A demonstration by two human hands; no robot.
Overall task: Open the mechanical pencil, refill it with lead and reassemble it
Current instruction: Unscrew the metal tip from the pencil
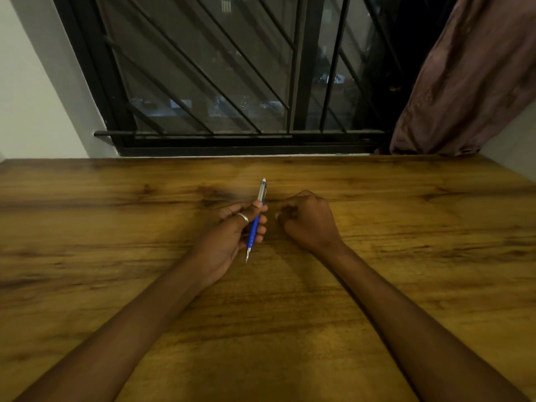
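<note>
Head view, 1 frame. The left hand (232,230) holds the mechanical pencil (255,221) above the wooden table (406,227), thumb pressed on the barrel from the near side and the other fingers curled behind it, so the pencil is pinched at the blue grip; a ring (243,217) sits on the thumb. The right hand (307,219) rests just beside it on the table, fingers curled into a loose fist; whether they pinch anything cannot be told. The pencil's long axis runs nearly straight away from the person, leaning slightly to the right at the far end; the metal tip points back toward the person, and the silver upper barrel and pale cap (263,180) point toward the barred window (203,82) and the curtain (464,82) beyond the table edge. The pencil looks fully assembled, so opening it appears not yet begun. Risks, as judgement: the cap, once pulled, is small and could roll off the table; no lead supply is visible; thin lead could snap if fed at an angle into the barrel.
</note>
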